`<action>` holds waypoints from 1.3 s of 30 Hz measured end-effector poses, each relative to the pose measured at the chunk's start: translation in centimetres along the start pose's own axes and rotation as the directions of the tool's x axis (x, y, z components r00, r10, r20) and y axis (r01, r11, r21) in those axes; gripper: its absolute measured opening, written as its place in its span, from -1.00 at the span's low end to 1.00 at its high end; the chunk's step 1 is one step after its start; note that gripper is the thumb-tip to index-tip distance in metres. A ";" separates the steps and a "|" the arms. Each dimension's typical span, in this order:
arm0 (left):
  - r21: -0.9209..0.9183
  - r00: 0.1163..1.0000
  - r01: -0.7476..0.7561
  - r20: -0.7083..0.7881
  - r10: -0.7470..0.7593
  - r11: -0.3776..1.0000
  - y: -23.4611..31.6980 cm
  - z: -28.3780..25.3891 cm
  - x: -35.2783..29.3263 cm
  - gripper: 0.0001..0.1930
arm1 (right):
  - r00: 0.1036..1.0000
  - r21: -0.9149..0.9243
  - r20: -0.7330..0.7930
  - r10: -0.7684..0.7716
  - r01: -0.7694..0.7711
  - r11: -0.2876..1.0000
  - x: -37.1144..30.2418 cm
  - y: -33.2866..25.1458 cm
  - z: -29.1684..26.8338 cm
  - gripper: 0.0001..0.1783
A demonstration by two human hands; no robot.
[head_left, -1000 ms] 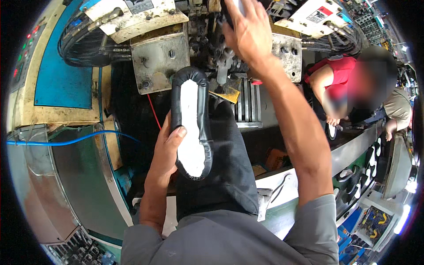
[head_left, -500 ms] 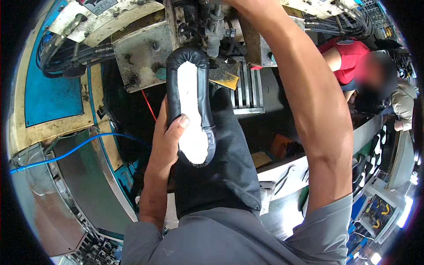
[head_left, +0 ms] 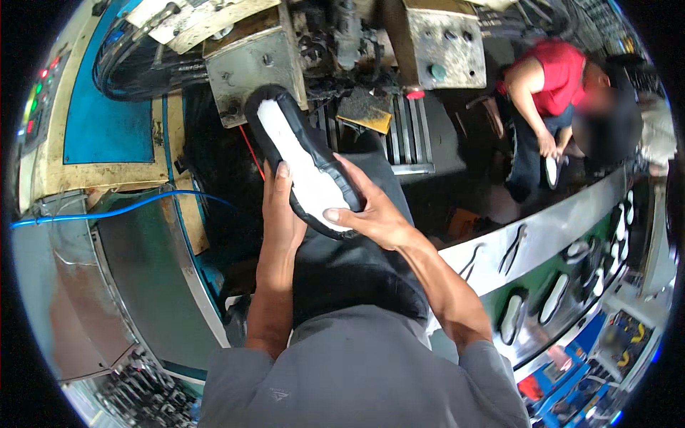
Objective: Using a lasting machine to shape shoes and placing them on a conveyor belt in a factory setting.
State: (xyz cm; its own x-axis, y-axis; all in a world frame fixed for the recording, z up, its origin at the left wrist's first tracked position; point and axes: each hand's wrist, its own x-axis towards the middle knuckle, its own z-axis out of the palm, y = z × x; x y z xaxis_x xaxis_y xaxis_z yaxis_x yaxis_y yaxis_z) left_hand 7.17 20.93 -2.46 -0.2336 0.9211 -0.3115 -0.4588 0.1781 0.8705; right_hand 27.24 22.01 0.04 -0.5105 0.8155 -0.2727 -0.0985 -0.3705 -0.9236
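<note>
At the centre of the frame a shoe (head_left: 303,164) lies sole-up between the left hand (head_left: 280,214), on its left, and the right hand (head_left: 371,214), at its lower right. Above it, along the top of the frame, stands a machine (head_left: 257,68). A hose (head_left: 107,212) crosses the left side. At upper right a co-worker (head_left: 549,107) stands behind a curved conveyor (head_left: 542,242) bearing shoe lasts (head_left: 553,298).
</note>
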 end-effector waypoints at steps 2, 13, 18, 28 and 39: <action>0.748 0.988 -0.152 0.113 0.102 0.646 0.6 -2.6 -1.2 -0.36 | 0.995 0.098 0.008 0.099 -0.099 0.990 -3.6 -0.3 -1.2 0.14; 0.760 0.735 -0.616 0.649 -0.198 0.205 -1.5 -2.0 -9.8 -0.64 | 0.795 0.164 -0.598 0.104 -0.005 0.986 -12.5 13.6 -10.0 -0.36; 0.565 0.549 -0.817 0.823 -0.142 0.114 -2.2 3.3 -6.8 -0.75 | 0.696 0.069 -0.718 0.026 0.034 0.997 -11.1 14.3 -7.6 -0.29; 0.231 0.377 -0.909 0.813 -0.445 -0.347 -2.2 7.9 -4.8 -0.83 | 0.638 -0.141 -0.768 -0.059 -0.078 0.987 -12.7 11.8 -6.9 -0.27; 0.439 0.408 -0.898 0.832 -0.376 -0.004 -1.3 6.2 -5.1 -0.81 | 0.600 -0.132 -0.798 -0.051 -0.092 0.987 -14.3 12.7 -6.0 -0.27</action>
State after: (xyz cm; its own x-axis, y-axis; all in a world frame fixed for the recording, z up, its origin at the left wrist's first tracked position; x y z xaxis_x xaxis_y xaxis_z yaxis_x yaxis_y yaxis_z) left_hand 14.26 18.12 0.33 0.7904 0.5969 -0.1377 0.5880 -0.6762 0.4439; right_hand 38.37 8.32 -9.42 0.3805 0.8632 -0.3317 0.0623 -0.3818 -0.9221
